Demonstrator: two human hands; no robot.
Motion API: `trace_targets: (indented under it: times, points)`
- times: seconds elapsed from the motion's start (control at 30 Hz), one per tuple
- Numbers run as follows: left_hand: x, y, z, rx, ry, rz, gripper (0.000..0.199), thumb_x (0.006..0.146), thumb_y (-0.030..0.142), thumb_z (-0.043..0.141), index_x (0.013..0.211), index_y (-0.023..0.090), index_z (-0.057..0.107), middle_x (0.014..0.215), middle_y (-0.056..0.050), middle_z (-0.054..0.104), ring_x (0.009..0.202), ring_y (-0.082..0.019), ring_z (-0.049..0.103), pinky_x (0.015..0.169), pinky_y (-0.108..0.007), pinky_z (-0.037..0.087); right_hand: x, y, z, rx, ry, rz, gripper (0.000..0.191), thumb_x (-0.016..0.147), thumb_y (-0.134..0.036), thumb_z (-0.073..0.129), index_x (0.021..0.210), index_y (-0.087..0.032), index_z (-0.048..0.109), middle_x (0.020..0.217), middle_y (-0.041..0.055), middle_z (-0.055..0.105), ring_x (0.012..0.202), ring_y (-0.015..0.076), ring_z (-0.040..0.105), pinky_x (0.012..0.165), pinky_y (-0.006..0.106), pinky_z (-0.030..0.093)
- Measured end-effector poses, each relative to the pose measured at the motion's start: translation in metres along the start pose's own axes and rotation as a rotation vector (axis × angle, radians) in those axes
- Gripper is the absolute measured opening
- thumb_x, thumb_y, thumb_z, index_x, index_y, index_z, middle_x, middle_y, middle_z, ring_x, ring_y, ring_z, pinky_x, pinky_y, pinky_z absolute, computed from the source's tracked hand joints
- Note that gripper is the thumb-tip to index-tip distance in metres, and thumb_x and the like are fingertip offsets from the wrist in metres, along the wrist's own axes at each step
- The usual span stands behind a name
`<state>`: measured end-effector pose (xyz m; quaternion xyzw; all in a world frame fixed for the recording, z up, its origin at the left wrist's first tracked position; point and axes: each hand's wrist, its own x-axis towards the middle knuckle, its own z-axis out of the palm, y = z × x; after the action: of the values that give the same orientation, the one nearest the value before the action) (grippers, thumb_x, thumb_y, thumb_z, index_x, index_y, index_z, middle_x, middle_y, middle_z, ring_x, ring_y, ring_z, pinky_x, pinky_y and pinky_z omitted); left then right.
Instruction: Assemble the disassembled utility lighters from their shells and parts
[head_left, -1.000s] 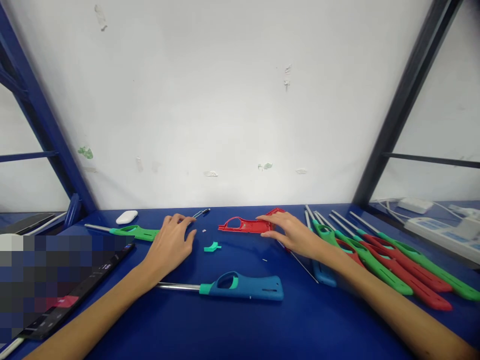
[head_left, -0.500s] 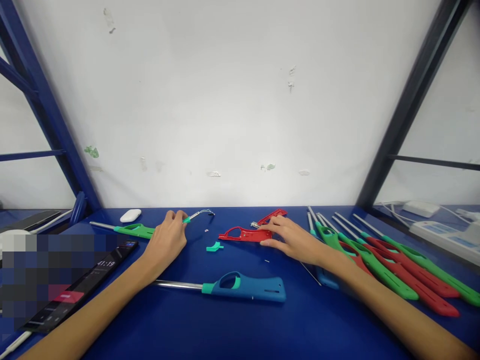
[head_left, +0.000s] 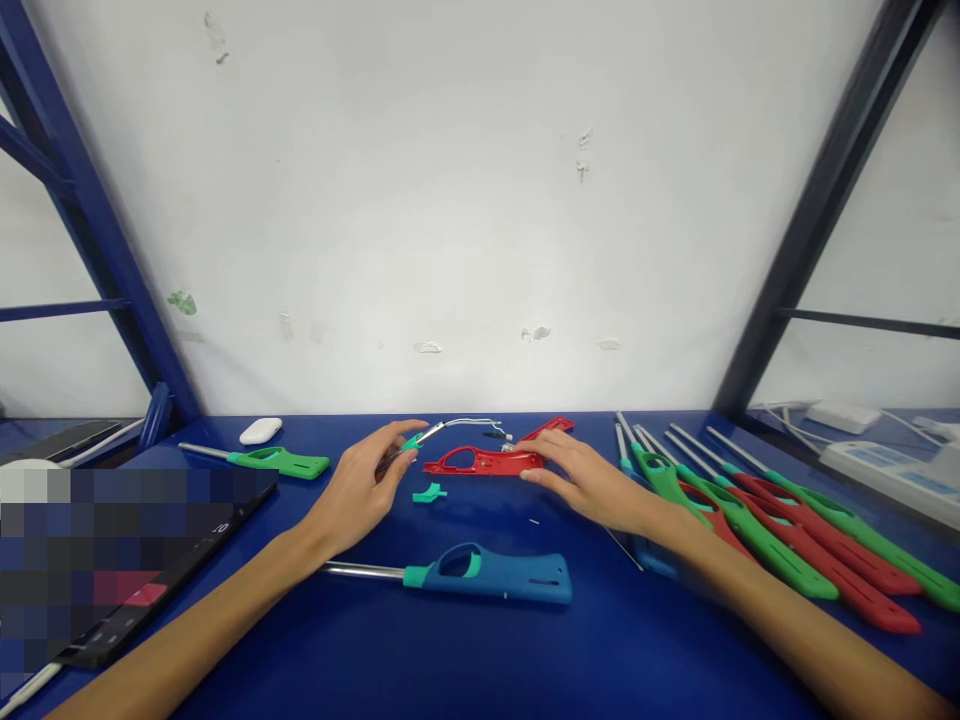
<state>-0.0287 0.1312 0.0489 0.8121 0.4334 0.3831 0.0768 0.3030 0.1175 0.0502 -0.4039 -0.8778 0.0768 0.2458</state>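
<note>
Pinched between the thumb and fingers of my left hand (head_left: pixel 360 485) is a lighter nozzle with a teal collar (head_left: pixel 412 442). Thin wires run from it to the right, with a small dark part at their end, over the red shell. My right hand (head_left: pixel 585 475) grips the right end of an open red lighter handle half (head_left: pixel 484 463), its hollow side showing. Behind that hand lies another red handle piece (head_left: pixel 556 425), partly covered. A small teal trigger (head_left: pixel 430 493) rests on the table between my hands.
In front lies a blue lighter (head_left: pixel 510 574). A green lighter (head_left: pixel 281 460) and a white case (head_left: pixel 261 431) are at the left, near a phone (head_left: pixel 112 635). Several red and green lighters (head_left: pixel 795 550) fan out at the right. The wall (head_left: pixel 480 250) stands behind the table.
My left hand has moved right with the nozzle, bringing its wires over to the red handle half. The red half has shifted slightly left and back; my right hand stays on it.
</note>
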Motion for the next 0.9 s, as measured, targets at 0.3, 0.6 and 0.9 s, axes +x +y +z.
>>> trace_targets:
  times: [0.3, 0.6, 0.9]
  points:
    - [-0.0011, 0.0063, -0.0006, -0.026, -0.083, 0.103, 0.03, 0.107, 0.034, 0.046, 0.128, 0.028, 0.065, 0.1, -0.002, 0.063, 0.077, -0.016, 0.06, 0.073, -0.031, 0.05, -0.0006, -0.0018, -0.001, 0.011, 0.044, -0.013, 0.043, 0.108, -0.05, 0.048, 0.138, -0.023, 0.059, 0.132, 0.0105, 0.067, 0.121, 0.0267, 0.061, 0.107, 0.045, 0.049]
    - [-0.0026, 0.0052, 0.0002, -0.034, -0.107, 0.125, 0.027, 0.105, 0.034, 0.049, 0.121, 0.027, 0.07, 0.107, -0.004, 0.059, 0.081, -0.015, 0.062, 0.072, -0.03, 0.052, 0.0001, 0.0001, -0.0006, 0.007, 0.073, -0.035, 0.038, 0.109, -0.044, 0.046, 0.138, -0.023, 0.059, 0.133, 0.0103, 0.068, 0.121, 0.0262, 0.062, 0.105, 0.045, 0.05]
    - [-0.0015, 0.0, -0.0005, 0.017, -0.12, 0.132, 0.029, 0.107, 0.032, 0.044, 0.12, 0.027, 0.069, 0.107, -0.003, 0.062, 0.081, -0.017, 0.06, 0.076, -0.033, 0.05, -0.0001, 0.0038, -0.0054, 0.017, 0.089, -0.033, 0.038, 0.108, -0.047, 0.047, 0.135, -0.025, 0.061, 0.131, 0.0098, 0.069, 0.118, 0.0263, 0.064, 0.103, 0.044, 0.052]
